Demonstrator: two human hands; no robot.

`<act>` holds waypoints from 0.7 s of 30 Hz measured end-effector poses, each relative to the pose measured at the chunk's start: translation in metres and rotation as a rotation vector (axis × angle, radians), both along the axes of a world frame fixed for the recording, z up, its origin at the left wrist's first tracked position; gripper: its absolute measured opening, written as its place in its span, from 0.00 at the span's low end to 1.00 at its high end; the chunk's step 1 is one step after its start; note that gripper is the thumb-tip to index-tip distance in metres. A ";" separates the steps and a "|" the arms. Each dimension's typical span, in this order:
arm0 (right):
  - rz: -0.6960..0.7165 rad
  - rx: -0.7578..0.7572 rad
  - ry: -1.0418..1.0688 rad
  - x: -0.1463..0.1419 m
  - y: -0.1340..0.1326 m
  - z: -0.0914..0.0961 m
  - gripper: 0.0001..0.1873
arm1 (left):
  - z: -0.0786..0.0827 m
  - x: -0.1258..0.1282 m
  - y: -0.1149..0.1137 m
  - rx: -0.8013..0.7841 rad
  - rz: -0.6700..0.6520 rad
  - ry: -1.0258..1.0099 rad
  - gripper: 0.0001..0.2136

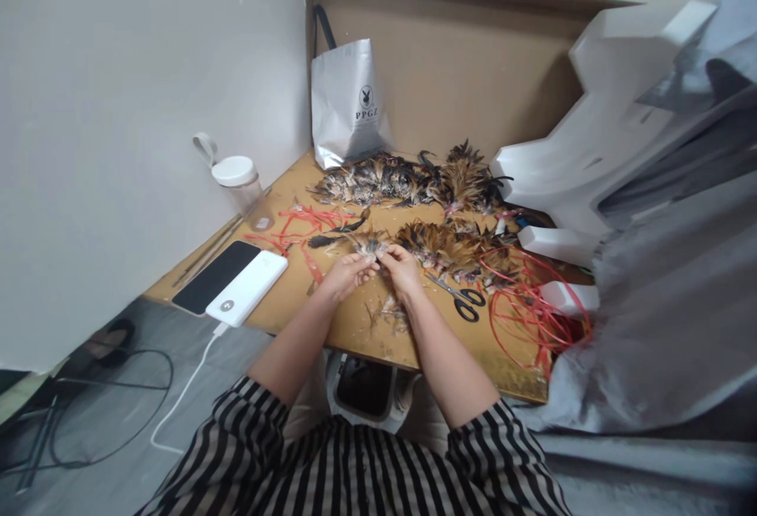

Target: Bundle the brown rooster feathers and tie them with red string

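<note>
"What do we see in hand at the surface (pixel 355 336)?"

"Our left hand (pixel 348 276) and right hand (pixel 403 270) meet above its near part, thumbs and fingers pinched on a small feather tuft (pixel 370 244), presumably because something so slight needs fingertips."

"And the brown feathers (pixel 458 248)?"

"Heaped just beyond the right hand, likely for short reaching; a speckled pile (pixel 378 181) lies farther back, before a silver bag (pixel 343 110)."

"Why are the scissors (pixel 455 293) there?"

"Beside our right forearm, handles angled toward us, they seem placed for easy pick-up. Red string (pixel 547 336) lies tangled at the right edge."

"The phone (pixel 218 277)?"

"It rests at left beside a white power bank (pixel 251 286), apart from the feathers, probably to keep both clear of loose fluff."
</note>
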State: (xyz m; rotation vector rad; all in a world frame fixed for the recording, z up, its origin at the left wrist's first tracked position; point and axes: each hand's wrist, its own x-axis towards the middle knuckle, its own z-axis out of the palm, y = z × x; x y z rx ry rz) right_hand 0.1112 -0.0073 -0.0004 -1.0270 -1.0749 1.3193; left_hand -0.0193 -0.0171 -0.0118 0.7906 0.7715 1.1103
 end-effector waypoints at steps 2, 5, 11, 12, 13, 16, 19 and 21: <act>0.020 -0.016 0.000 0.000 0.000 -0.001 0.16 | -0.003 -0.001 0.001 -0.014 -0.028 -0.033 0.09; 0.049 -0.024 -0.013 0.000 0.000 -0.002 0.17 | -0.004 -0.003 0.003 -0.040 -0.053 -0.066 0.07; 0.042 0.003 -0.049 0.000 0.000 -0.002 0.16 | 0.001 -0.001 0.000 -0.008 -0.034 0.002 0.08; 0.027 0.011 -0.065 -0.001 0.000 -0.002 0.16 | 0.001 0.000 0.000 0.019 -0.013 0.054 0.08; 0.009 0.022 -0.079 -0.001 0.001 -0.002 0.16 | 0.001 0.001 0.000 0.051 0.011 0.112 0.09; -0.032 0.070 -0.121 -0.003 0.001 -0.002 0.14 | 0.000 0.005 0.001 0.139 0.083 0.275 0.10; -0.051 0.117 -0.191 -0.004 0.001 -0.004 0.13 | -0.002 0.008 0.002 0.186 0.140 0.351 0.09; -0.063 0.145 -0.210 -0.004 0.002 -0.005 0.12 | -0.003 0.009 0.002 0.204 0.163 0.361 0.09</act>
